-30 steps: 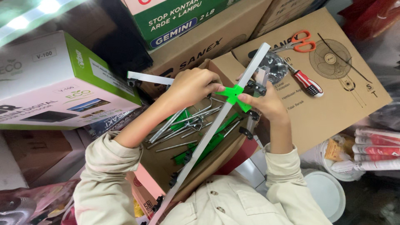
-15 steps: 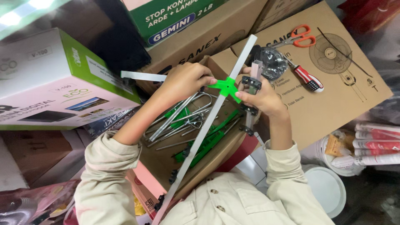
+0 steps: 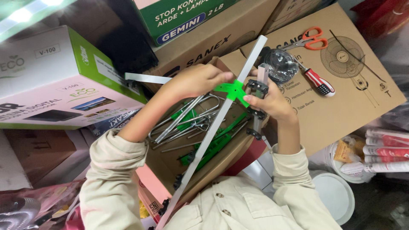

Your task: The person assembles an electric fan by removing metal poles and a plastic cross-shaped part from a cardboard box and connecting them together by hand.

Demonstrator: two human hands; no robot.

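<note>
A long silvery metal bar (image 3: 213,123) runs diagonally over an open cardboard box (image 3: 230,155). A green plastic bracket (image 3: 232,91) sits on the bar near its upper part. My left hand (image 3: 198,80) pinches that bracket from the left. My right hand (image 3: 269,102) grips the bar and a short upright metal piece (image 3: 260,79) with black fittings just right of the bracket. Inside the box lie several thin metal rods (image 3: 187,117) and green plastic parts (image 3: 215,142). A second flat metal strip (image 3: 142,78) sticks out to the left behind my left hand.
On the big carton (image 3: 358,98) at right lie orange-handled scissors (image 3: 310,39), a red-and-white striped screwdriver (image 3: 316,80) and a clear plastic bag (image 3: 280,64). A white-and-green box (image 3: 55,81) stands at left. A white bucket (image 3: 336,194) and stacked red packets (image 3: 385,147) sit at lower right.
The view has shifted slightly, so the hands and bar sit a little lower and further right. Both hands keep their hold at the green bracket.
</note>
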